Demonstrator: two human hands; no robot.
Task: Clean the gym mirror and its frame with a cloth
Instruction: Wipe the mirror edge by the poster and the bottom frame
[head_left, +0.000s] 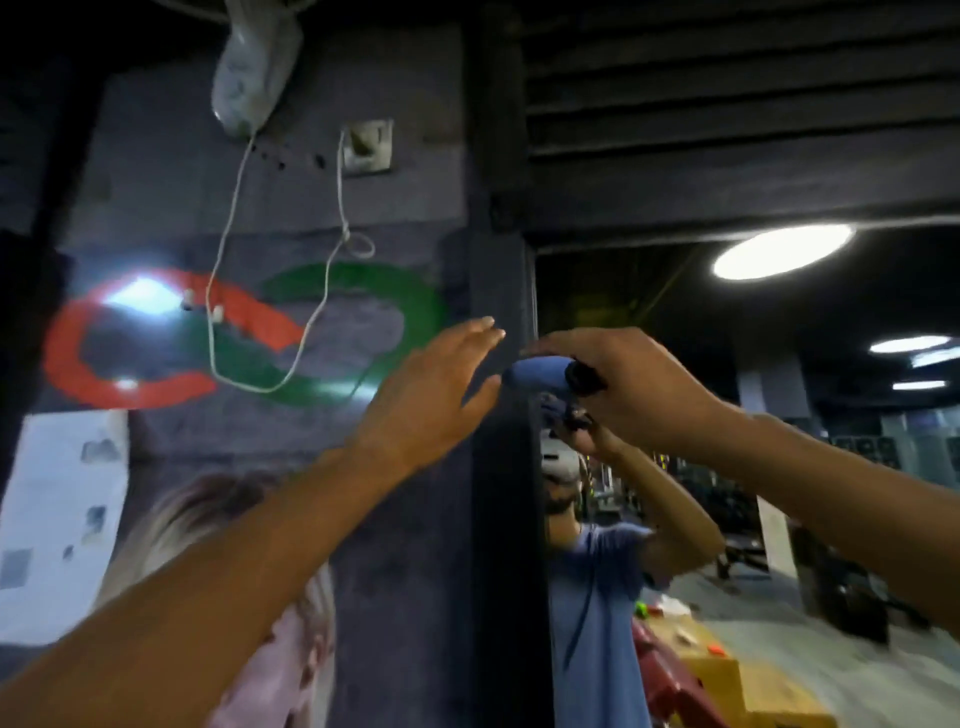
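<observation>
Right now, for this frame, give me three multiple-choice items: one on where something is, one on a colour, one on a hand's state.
1. Where is the cloth?
A. In the right hand
B. Hanging from the wall socket
C. Draped over the left forearm

2. What colours are the painted loops on the wall?
A. Blue and yellow
B. Red and green
C. Black and white

3. How is the left hand?
A. Clenched in a fist
B. Gripping the white cord
C. Open, fingers straight

Answers: 1 A, the blue wad sits under the right hand's curled fingers, by the mirror frame. 2 B, a red loop joins a green one. 3 C, its fingers are stretched out and hold nothing.
</observation>
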